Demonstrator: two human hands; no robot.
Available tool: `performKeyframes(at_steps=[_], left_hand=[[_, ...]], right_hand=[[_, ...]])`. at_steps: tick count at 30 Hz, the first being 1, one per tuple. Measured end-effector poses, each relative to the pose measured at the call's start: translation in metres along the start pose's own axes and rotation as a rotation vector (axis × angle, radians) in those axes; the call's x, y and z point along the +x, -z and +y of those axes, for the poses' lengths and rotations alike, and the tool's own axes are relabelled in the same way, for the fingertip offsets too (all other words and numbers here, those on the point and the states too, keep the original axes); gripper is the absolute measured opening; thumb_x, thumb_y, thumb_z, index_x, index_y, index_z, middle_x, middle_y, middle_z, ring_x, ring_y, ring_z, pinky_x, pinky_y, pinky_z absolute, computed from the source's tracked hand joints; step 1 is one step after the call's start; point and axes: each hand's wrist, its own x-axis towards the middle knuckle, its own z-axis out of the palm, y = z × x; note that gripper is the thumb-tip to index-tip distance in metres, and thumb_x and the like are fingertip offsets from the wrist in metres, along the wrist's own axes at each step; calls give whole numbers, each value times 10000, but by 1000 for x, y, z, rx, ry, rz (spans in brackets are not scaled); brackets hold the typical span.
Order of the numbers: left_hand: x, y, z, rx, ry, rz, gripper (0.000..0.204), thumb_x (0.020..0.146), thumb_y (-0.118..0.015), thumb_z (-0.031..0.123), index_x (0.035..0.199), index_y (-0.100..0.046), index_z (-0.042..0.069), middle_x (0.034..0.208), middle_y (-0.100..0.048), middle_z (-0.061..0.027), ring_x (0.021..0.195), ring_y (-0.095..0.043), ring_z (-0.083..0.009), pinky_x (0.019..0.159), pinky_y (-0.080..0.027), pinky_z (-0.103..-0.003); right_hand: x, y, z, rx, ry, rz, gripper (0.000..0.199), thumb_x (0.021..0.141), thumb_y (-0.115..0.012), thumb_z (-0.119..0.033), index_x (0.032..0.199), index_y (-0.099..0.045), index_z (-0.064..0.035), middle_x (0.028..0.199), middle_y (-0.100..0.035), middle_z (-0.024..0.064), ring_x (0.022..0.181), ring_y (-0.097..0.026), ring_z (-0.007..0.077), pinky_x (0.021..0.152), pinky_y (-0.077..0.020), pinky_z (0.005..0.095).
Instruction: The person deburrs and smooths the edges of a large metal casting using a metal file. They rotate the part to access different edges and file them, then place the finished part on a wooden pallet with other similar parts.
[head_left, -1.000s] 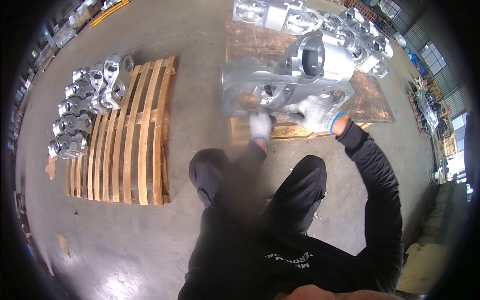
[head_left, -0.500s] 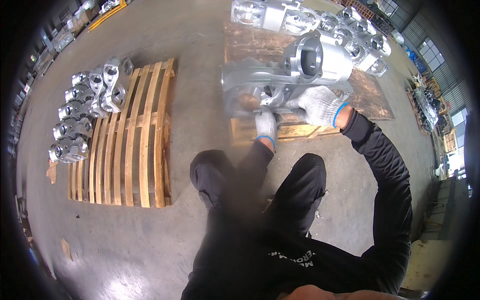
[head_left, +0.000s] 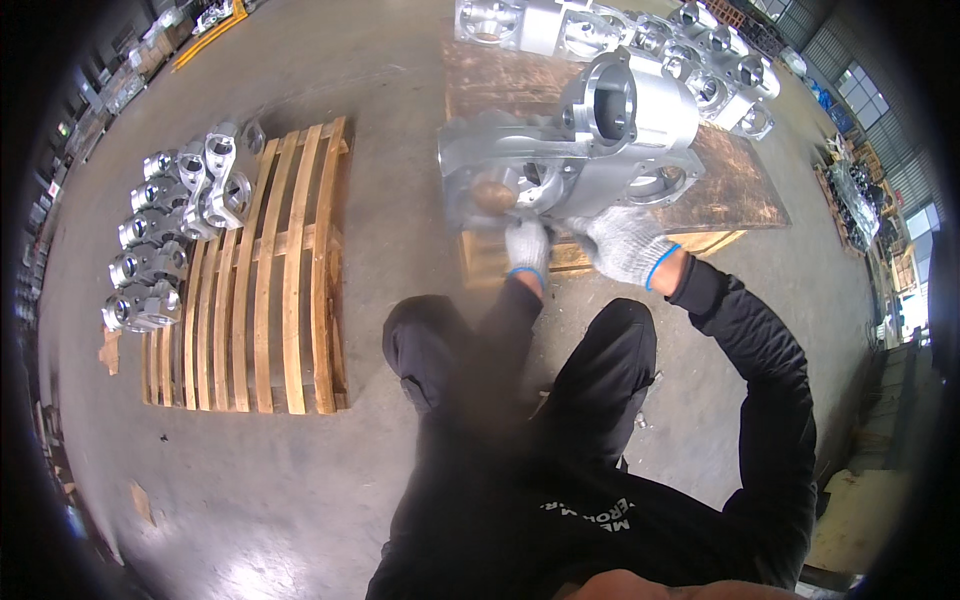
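Note:
A large silver metal casting (head_left: 650, 115) with a wide round bore rests on the near part of a wooden board (head_left: 735, 190). My left hand (head_left: 527, 246), in a grey knit glove, is closed at the casting's near lower edge; what its fingers hold is hidden. Just right of it, my right hand (head_left: 625, 247), gloved alike, has its fingers curled toward the left hand, below the casting's near side. Its fingertips are blurred, and anything in them is too unclear to name. A hazy patch covers the casting's left end.
More silver castings (head_left: 700, 70) stand along the board's far side. To the left, a slatted wooden pallet (head_left: 265, 290) carries several smaller metal castings (head_left: 150, 260). Cardboard scraps (head_left: 110, 350) lie on the concrete floor. My knees (head_left: 610, 350) are bent close before the board.
My right hand has come down and slightly left, off the casting's near side, uncovering a round opening there. My left hand stays at the near edge, slightly lower.

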Motion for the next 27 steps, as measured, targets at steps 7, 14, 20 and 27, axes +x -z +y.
performKeyframes(at_steps=[7,14,20,27], left_hand=[[-1,17,-5,314,-470,-77,460,1062,-498,368,882,-643,-29,641,-626,-103,497,-595,-209,466,-442,-377],[-26,33,48,668,-476,-224,539,1070,-457,428,977,-662,-62,757,-710,-205,659,-708,-299,584,-531,-435],[-118,19,191,1426,-739,-224,543,1080,-455,496,1021,-683,7,834,-714,-234,806,-740,-353,744,-584,-454],[-125,-127,279,1008,-1592,-130,415,1024,-606,400,1283,-596,75,1163,-612,-291,1038,-651,-431,958,-513,-519]], right_hand=[[-2,-5,-1,122,-25,123,228,902,-665,-187,1086,-770,-105,907,-740,182,860,-710,408,757,-563,508],[-19,-20,-15,271,-100,124,237,930,-657,-208,1117,-763,-106,902,-748,179,839,-715,402,745,-563,498],[-55,-77,-16,1100,-415,138,503,901,-763,-87,1381,-631,-10,1173,-768,139,1003,-742,189,821,-596,332],[-96,-154,-106,1516,-724,188,374,948,-759,-129,1257,-618,26,884,-689,53,645,-618,84,548,-507,259]])
